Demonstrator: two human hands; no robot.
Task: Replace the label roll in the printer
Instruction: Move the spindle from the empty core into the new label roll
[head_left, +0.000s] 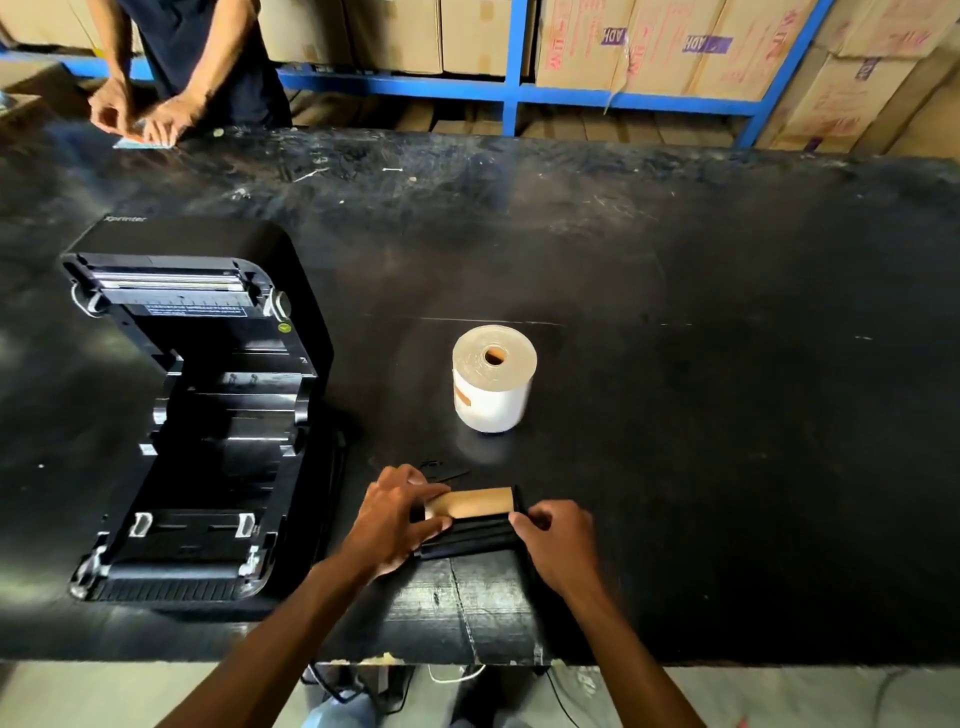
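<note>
**Spent core on spindle, new roll waiting**

Left hand (392, 525): fingers closed round the left end of the core (475, 503), a bare brown cardboard tube. Right hand (553, 538): pinching the right end of the spindle (470, 538), a black ribbed holder lying just under the core on the table (727, 415).

Step in hand, as judged: freeing the empty core from the spindle. Best done by holding the spindle still with the right hand and drawing the core straight along its axis, without twisting or bending the end flange.

Count: core, one; spindle, one; roll (493, 384), one, full, standing on end beyond the hands and apart from them; printer (197, 415), one, lid open, bay empty, left of the hands; second person (140, 117), one, busy at the far edge
</note>
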